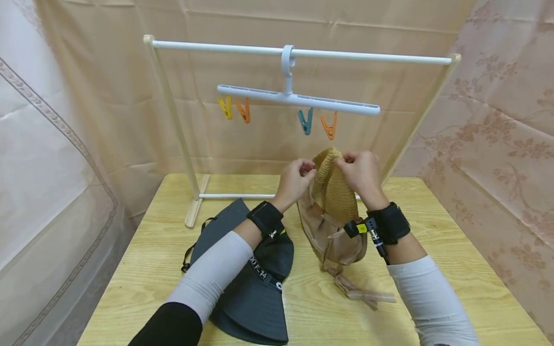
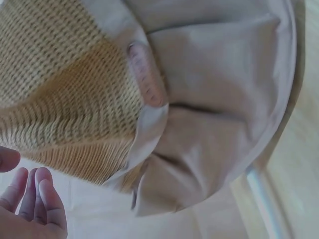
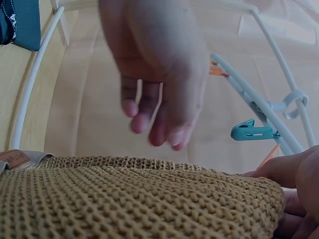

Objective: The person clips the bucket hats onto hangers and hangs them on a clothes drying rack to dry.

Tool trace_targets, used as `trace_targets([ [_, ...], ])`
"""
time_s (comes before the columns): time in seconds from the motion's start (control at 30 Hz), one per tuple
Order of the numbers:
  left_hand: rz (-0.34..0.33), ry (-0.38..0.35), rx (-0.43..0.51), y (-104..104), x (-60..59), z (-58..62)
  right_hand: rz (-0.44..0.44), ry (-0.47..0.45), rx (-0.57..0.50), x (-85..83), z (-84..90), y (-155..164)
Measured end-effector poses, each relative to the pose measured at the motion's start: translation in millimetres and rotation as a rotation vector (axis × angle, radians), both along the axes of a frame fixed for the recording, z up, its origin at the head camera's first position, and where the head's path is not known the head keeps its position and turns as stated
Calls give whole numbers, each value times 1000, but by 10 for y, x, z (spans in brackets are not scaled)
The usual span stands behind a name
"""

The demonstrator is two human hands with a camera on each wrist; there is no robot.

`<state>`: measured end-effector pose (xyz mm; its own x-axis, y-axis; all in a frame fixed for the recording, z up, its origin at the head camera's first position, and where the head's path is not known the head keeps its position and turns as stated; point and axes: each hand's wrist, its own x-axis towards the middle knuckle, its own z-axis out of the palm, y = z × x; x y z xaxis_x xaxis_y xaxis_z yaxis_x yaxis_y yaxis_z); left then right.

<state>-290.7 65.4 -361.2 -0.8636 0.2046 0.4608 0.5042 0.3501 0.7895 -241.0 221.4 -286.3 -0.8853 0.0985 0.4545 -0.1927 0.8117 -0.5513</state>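
A sun hat (image 1: 335, 190) with a tan woven crown and a beige cloth brim is held up by its crown, brim downward. My right hand (image 1: 362, 174) pinches the top edge of the crown. Beside the crown's left edge is my left hand (image 1: 294, 181), its fingers loosely bent; the right wrist view shows that left hand (image 3: 162, 74) apart from the weave. Above the hat hangs a pale hanger (image 1: 259, 94) with clothespins: yellow (image 1: 225, 108), teal (image 1: 305, 122) and orange (image 1: 330, 127) among them. A small label (image 2: 147, 74) sits on the hat's band.
The hanger hooks over a white rod (image 1: 372, 56) of a wooden-sided rack. A dark wide-brimmed hat (image 1: 242, 298) with a lettered band lies on the wooden table (image 1: 143, 269), under my left forearm. Fabric ties (image 1: 359, 293) trail from the tan hat onto the table. Curtains (image 1: 104, 86) surround the table.
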Motion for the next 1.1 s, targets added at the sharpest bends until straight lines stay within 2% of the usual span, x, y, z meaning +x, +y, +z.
trace_targets([
  [0.3, 24, 46, 41, -45, -33, 256, 10, 29, 16, -38, 12, -33],
  [0.5, 70, 83, 34, -63, -4, 415, 8, 29, 34, -74, 30, -64],
  [0.77, 64, 113, 7, -154, 52, 592, 18, 31, 52, -91, 53, -98],
  [0.93, 60, 125, -14, -153, 36, 720, 23, 23, 47, -93, 70, -95],
  [1.1, 66, 107, -12, -120, 6, 845, -8, 18, 43, -100, 113, -73],
])
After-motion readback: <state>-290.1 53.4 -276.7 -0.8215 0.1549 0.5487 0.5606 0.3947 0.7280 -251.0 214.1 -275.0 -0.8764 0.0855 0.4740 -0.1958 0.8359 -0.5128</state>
